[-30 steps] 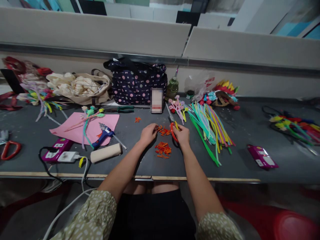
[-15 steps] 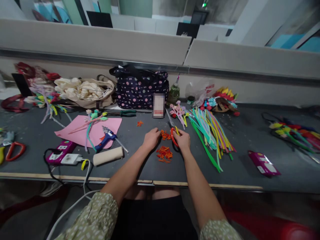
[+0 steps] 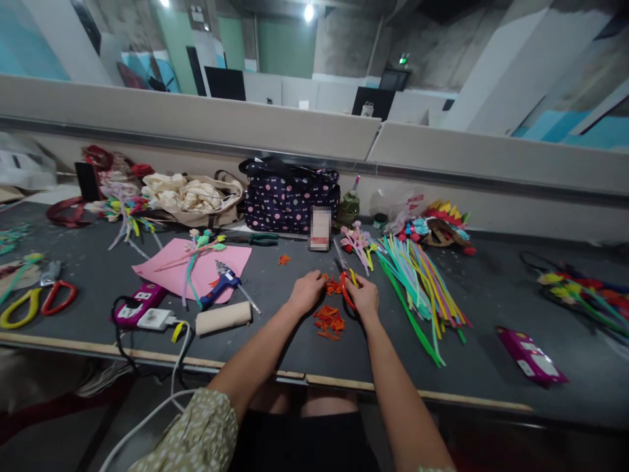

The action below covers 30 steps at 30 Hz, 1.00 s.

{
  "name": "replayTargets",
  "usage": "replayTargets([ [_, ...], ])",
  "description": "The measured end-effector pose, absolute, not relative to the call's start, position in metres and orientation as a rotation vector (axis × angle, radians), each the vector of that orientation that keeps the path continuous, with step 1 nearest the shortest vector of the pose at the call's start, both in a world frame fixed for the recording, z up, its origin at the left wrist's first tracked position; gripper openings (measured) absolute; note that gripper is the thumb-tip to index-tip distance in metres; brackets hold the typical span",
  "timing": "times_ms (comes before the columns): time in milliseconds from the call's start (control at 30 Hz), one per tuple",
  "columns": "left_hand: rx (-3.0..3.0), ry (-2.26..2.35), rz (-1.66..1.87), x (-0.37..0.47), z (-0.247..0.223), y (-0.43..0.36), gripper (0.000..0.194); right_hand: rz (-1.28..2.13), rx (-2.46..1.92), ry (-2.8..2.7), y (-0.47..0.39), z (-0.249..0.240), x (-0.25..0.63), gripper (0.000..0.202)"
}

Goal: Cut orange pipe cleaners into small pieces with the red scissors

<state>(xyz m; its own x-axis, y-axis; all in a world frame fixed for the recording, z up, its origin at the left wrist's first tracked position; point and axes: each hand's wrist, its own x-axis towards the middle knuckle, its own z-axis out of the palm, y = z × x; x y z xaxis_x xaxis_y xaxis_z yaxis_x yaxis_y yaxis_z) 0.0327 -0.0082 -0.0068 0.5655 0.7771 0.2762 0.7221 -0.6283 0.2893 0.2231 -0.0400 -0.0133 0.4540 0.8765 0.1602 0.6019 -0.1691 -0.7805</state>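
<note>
My right hand (image 3: 366,298) is closed around scissors (image 3: 346,290) with red and yellow handles, their blades pointing away from me. Just left of them, my left hand (image 3: 308,292) rests low over the table, its fingers bent together beside a small pile of orange pieces (image 3: 334,286). Whatever its fingertips hold, if anything, is too small to make out. Closer to me lies a larger pile of orange pieces (image 3: 329,319). A few more orange bits (image 3: 284,260) sit farther back on the left.
Right of my hands lies a bundle of colored pipe cleaners (image 3: 417,282). To the left are a blue glue gun (image 3: 223,283), pink paper (image 3: 164,265), a beige roll (image 3: 223,319) and a purple power strip (image 3: 140,307) with cables. A dark patterned bag (image 3: 289,200) stands at the back.
My view has tilted up, so the table appears lower and more of the room shows behind it. Both hands stay by the orange pieces, the scissors still in the right one.
</note>
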Motion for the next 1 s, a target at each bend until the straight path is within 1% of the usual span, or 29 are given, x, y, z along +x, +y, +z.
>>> replayTargets([
  [233,2.621,1.295,0.56,0.032,-0.004,-0.01,0.017,0.429,-1.824,-1.255,-0.037,-0.022,0.227,0.055],
  [567,2.428,1.299,0.789,0.031,-0.014,-0.004,0.018,0.421,-1.84,-1.251,-0.037,-0.02,0.226,0.057],
  [700,2.34,1.226,0.916,0.029,-0.017,0.001,0.028,0.426,-1.839,-1.246,-0.037,-0.02,0.226,0.056],
  [767,2.329,1.212,0.923,0.028,-0.016,0.002,0.031,0.432,-1.851,-1.243,-0.038,-0.017,0.224,0.055],
  [867,2.306,1.209,0.911,0.027,-0.014,0.002,0.027,0.422,-1.877,-1.256,-0.039,-0.012,0.222,0.053],
  [1000,2.257,1.196,0.985,0.027,-0.008,0.0,0.023,0.389,-1.897,-1.268,-0.04,-0.009,0.22,0.051],
])
